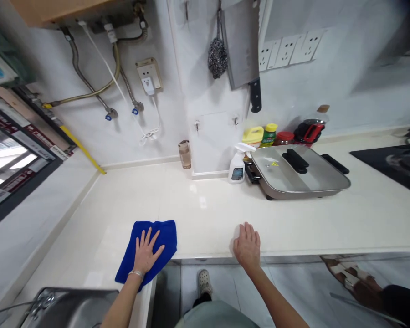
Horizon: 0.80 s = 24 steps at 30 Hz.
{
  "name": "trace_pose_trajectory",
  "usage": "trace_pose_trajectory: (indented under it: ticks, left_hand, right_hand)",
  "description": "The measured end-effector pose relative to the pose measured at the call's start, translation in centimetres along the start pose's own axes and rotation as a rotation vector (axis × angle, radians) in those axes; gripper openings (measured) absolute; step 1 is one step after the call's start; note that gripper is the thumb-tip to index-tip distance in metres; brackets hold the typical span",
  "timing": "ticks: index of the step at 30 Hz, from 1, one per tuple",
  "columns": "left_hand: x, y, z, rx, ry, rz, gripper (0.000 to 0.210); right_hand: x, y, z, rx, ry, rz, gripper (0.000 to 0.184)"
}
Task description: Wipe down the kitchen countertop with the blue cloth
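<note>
My left hand [146, 256] lies flat with its fingers spread on a blue cloth [166, 239]. The cloth is spread over the white countertop [205, 230], and its near corner hangs at the counter's edge beside the sink. My right hand [248, 246] rests on the counter near the front edge, apart from the cloth. Its fingers are loosely curled and close together, with nothing visible in them.
A metal sink [78, 310] lies at the lower left. Against the wall stand a brown bottle [185, 155], a white spray bottle [237, 166] and a lidded electric pan [300, 171]. A cleaver [241, 45] hangs above. Another person's foot [355, 278] shows at right.
</note>
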State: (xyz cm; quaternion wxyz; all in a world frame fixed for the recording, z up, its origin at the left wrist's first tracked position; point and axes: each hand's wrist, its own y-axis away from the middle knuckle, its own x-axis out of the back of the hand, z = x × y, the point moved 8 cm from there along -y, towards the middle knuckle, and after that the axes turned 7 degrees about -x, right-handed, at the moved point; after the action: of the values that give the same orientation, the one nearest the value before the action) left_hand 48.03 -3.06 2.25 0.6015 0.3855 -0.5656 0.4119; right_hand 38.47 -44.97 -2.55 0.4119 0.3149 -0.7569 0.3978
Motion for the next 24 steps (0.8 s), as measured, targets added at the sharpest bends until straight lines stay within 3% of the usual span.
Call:
trace_pose_trajectory:
  ticks: [5,13,16,20,24]
  left_hand:
    - [-0.1,2.6,-1.6,0.071,0.066,-0.069,0.065]
    - [-0.5,1.4,-0.6,0.139,0.065,-0.128,0.072]
    - [-0.8,-0.2,2.9,0.004,0.055,-0.133,0.075]
    - [-1.7,-2.8,10.0,-0.232,0.082,-0.117,0.080]
    - [-2.9,-5.1,15.9,-0.376,0.194,-0.099,0.085]
  right_hand:
    - [0.4,0.2,-0.5,-0.001,0.045,0.014,0.055]
    - [0.8,0.3,-1.3,0.006,0.025,0.021,0.060]
    - [0.8,0.2,-1.4,-0.009,0.052,0.003,0.062]
    - [0.8,-0.1,-1.5,-0.039,0.121,-0.028,0.061]
    - [0.5,-0.5,-1.5,-0.063,0.179,-0.057,0.061]
